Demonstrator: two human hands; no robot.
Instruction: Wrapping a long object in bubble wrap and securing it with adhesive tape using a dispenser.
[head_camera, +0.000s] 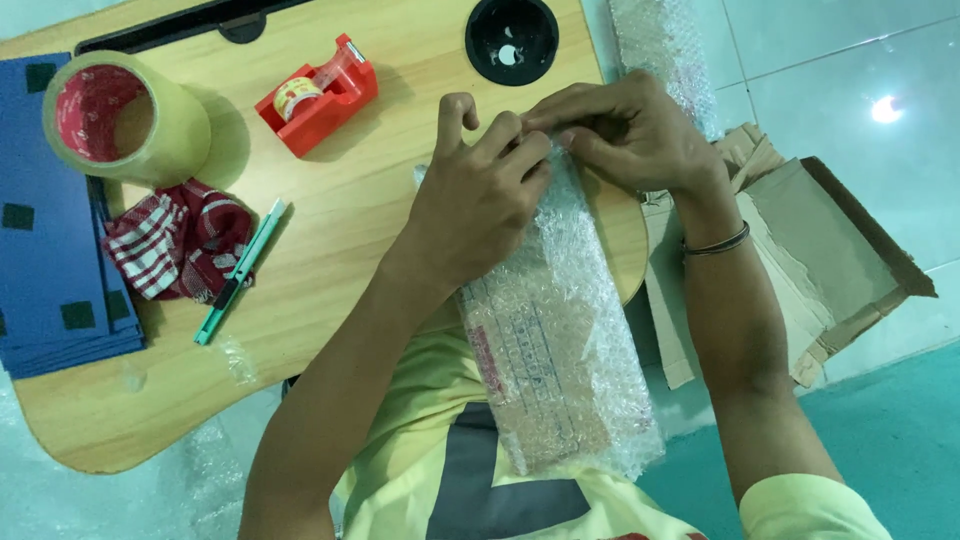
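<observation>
Left fingers: the left hand lies palm-down on the far end of the bubble-wrapped parcel, fingers close together and pressed flat on the wrap; the thumb stands free, clear of the plastic.
Right fingers: the right hand meets the left at the same far end, fingertips bunched and pinching the edge of the wrap; what lies between them is too small to tell.
Parcel, place: it rests on the near right edge of the wooden lap table, its far end under both hands, its near end off the table over the person's lap.
Parcel, long axis: runs from the fingers back toward the body, leaning slightly rightward at the near end.
Nearer hand: both touch it; the left covers more of it, the right works only the end.
Beside the parcel: red tape dispenser up and left of it, well apart; green utility knife and checked cloth further left; large tape roll beyond those; torn cardboard to the right, off the table.
</observation>
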